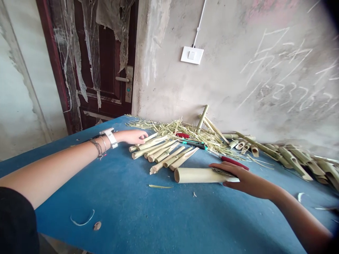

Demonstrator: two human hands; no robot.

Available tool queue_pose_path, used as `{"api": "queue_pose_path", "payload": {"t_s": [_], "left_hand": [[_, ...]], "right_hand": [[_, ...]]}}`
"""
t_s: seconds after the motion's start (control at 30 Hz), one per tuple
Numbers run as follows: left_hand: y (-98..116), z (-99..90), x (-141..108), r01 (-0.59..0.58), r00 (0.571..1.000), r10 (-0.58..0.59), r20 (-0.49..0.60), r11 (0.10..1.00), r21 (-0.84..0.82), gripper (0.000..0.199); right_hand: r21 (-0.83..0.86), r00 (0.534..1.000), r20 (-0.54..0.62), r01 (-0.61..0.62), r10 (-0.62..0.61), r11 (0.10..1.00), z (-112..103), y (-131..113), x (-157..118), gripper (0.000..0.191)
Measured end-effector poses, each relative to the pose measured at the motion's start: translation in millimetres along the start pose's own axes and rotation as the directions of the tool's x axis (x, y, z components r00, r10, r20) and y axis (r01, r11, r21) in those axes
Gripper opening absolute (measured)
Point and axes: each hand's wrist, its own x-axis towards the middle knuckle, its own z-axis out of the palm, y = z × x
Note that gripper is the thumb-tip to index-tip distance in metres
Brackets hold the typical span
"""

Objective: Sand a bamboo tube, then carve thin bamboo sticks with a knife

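Note:
My left hand (134,137) is at the far left end of a row of pale, split-ended bamboo pieces (148,149). Its fingers curl around the farthest piece, partly covering it. A thicker bamboo tube (198,175) lies crosswise on the blue table, its open round end facing left. Over the tube's right end rests my right hand (239,178), with fingers along the far side and thumb on the near side. A thin dark-grey sheet (222,172), perhaps sandpaper, shows between this palm and the tube.
Thin bamboo shavings (169,125) are heaped against the wall. Among them lie a tool with a red handle (234,162) and a black-and-teal tool (194,144). More cut bamboo (293,160) lines the right back. Small scraps (97,225) dot the blue table (148,218).

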Motion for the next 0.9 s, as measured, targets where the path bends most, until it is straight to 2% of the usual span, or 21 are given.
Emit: {"api": "queue_pose_path", "payload": {"t_s": [0.1,0.23,0.43,0.57,0.67,0.73,0.77,0.9], "left_hand": [[-1,1.4,0,0.035,0.999,-0.036,-0.014,0.999,-0.024,0.044],[11,8.4,-4,0.048,0.989,-0.045,-0.138,0.999,0.017,0.051],[42,23.0,-9,-0.068,0.997,0.067,0.034,0.997,0.038,0.067],[51,26.2,-7,-0.063,0.997,0.063,0.042,0.998,0.0,0.069],[67,26.9,-11,-0.059,0.997,0.058,-0.045,0.998,-0.02,0.063],[84,27.4,-19,-0.118,0.988,0.117,-0.101,0.993,0.002,0.058],[93,27.8,-23,-0.182,0.978,0.183,-0.101,0.983,0.014,0.054],[121,31.2,-36,-0.46,0.888,0.459,0.027,0.888,0.016,0.041]], "right_hand": [[0.002,1.0,-0.005,0.017,-0.017,1.0,0,1,0,0.057],[0.024,0.999,-0.025,0.047,-0.046,0.999,-1,-2,1,0.055],[0.062,0.998,-0.027,0.058,-0.056,0.996,-5,-6,1,0.054],[0.06,0.998,-0.032,0.057,-0.055,0.997,-6,-6,0,0.055],[0.057,0.997,-0.039,0.063,-0.06,0.996,-7,-6,1,0.054],[0.058,0.997,-0.033,0.07,-0.068,0.996,-9,-6,0,0.052],[0.064,0.997,-0.025,0.073,-0.071,0.995,-10,-7,-1,0.052],[0.154,0.992,0.075,0.089,-0.101,0.984,-20,-9,-6,0.051]]}}
